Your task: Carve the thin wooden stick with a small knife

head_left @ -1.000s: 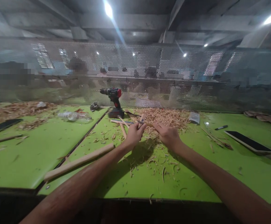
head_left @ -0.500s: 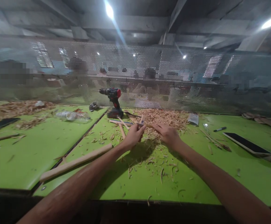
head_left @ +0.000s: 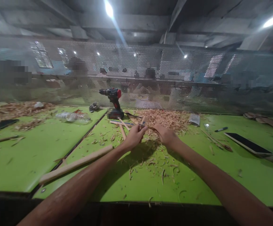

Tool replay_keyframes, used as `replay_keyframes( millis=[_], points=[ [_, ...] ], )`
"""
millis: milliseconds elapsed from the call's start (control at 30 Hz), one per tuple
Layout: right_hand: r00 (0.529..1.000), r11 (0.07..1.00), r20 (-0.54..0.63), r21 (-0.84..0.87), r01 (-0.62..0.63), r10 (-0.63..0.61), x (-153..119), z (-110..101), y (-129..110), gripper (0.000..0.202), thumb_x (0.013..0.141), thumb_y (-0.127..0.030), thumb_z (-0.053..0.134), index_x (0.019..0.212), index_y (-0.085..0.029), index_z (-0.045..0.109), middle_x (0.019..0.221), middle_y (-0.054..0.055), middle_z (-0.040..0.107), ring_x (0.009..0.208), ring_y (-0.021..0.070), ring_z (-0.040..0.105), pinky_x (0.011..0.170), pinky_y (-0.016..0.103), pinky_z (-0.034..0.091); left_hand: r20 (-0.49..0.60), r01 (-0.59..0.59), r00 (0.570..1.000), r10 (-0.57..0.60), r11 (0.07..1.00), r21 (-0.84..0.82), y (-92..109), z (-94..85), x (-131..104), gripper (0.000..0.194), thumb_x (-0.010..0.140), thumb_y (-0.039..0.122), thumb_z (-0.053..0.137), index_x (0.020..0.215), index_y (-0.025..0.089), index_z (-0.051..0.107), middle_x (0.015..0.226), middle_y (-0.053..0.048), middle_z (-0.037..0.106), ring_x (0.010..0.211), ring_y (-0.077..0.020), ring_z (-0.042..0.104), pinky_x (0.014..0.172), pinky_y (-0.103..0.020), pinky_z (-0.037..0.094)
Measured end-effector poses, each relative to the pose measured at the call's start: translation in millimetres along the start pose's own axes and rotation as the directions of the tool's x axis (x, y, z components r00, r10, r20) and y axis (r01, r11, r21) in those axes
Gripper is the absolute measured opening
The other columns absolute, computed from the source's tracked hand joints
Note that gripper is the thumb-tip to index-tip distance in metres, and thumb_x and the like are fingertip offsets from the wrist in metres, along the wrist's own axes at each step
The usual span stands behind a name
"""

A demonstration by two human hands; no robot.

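Because the slim brownish piece [head_left: 151, 127] is thin, we pinch it from both sides: left hand [head_left: 134, 137] at one end, right hand [head_left: 168, 135] at the other, likely to stop it twisting. Both grips look closed down on it, fingers curled; exact finger contact underneath, can't tell. Piece sits above the table [head_left: 204, 185], between the hands, at the near side of the shavings pile [head_left: 169, 121]. Holding it there probably lets scraps drop in one spot.

Drill [head_left: 114, 95] stands upright on its base, bit pointing left, away from our hands. Loose sticks [head_left: 123, 132] lie just beside the left hand, so that side is tight. Wooden rod [head_left: 77, 164] runs alongside our left forearm [head_left: 86, 179], one end at the table seam [head_left: 80, 141]; we'd nudge it if the elbow swings out.

Limits: mesh screen [head_left: 127, 72] behind the pile, front edge under our forearms. Widest gap is rightward, between right forearm [head_left: 211, 172] and black-faced board [head_left: 249, 143]; marker [head_left: 221, 129] lies beyond that forearm.
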State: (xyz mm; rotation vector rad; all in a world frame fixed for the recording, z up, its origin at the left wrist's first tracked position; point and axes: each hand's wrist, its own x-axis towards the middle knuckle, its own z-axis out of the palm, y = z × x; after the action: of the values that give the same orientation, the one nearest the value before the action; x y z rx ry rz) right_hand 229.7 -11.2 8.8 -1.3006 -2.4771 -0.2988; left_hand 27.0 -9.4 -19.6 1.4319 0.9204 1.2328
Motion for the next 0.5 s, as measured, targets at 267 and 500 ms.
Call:
replay_keyframes(
  millis=[267, 500],
  points=[
    [0.952, 0.938, 0.106, -0.237, -0.255, 0.286, 12.9, -18.3, -28.0, 0.033, 0.107, -0.028, 0.046, 0.111, -0.015, 0.076, 0.098, 0.016, 0.081, 0.089, 0.0263, 0.075, 0.071, 0.03, 0.045, -0.053, -0.079, 0.995, 0.084, 0.994, 0.081, -4.8, 7.1, -0.8, 0.043, 0.09, 0.051, 0.072, 0.072, 0.022, 0.047, 0.052, 0.009, 0.04, 0.045, -0.0075, 0.035, 0.046, -0.022, 0.026],
    [0.96, 0.919, 0.082, -0.322, -0.227, 0.266, 22.0, -18.4, -30.4, 0.04, 0.11, -0.024, 0.039, 0.114, -0.009, 0.075, 0.097, 0.022, 0.081, 0.089, 0.0285, 0.078, 0.069, 0.03, 0.049, -0.131, -0.02, 0.991, 0.025, 0.999, 0.04, -1.8, 6.4, -1.0, 0.041, 0.091, 0.05, 0.071, 0.071, 0.022, 0.047, 0.05, 0.009, 0.039, 0.042, -0.0075, 0.032, 0.045, -0.022, 0.025]
  ],
)
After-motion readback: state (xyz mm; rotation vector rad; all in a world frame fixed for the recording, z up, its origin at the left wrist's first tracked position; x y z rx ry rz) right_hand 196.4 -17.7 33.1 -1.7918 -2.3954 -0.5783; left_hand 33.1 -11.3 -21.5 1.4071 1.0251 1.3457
